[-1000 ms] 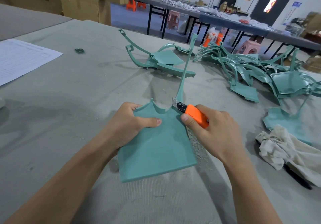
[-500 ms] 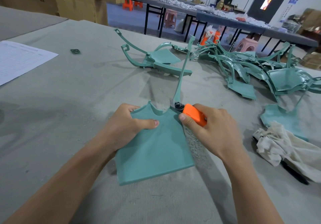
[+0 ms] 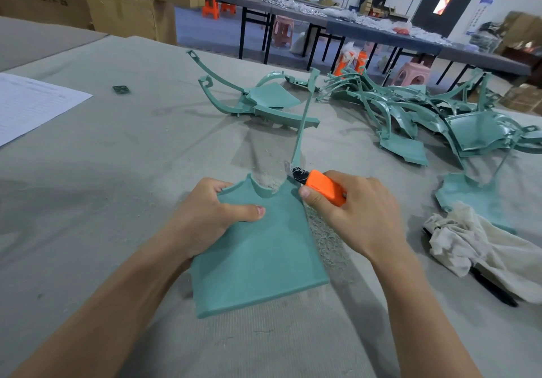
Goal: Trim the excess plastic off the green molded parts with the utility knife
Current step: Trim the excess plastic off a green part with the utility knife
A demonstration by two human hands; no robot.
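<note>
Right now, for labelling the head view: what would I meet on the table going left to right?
Sheet of paper → small green piece → left hand gripping the green part → right hand gripping the utility knife → white rag.

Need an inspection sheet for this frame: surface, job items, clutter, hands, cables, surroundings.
Surface: grey cloth table; shavings beside the held part.
Job's things: green part on the table; orange knife, blade at the part's far right corner by its thin arm; pile of green parts far right.
Clutter: paper far left; rag over a black pen; small green scrap.
Hands: left hand grips the part's far left edge, thumb on top; right hand grips the knife.
Cables: nothing seen.
Surroundings: boxes, long tables, stools behind.
</note>
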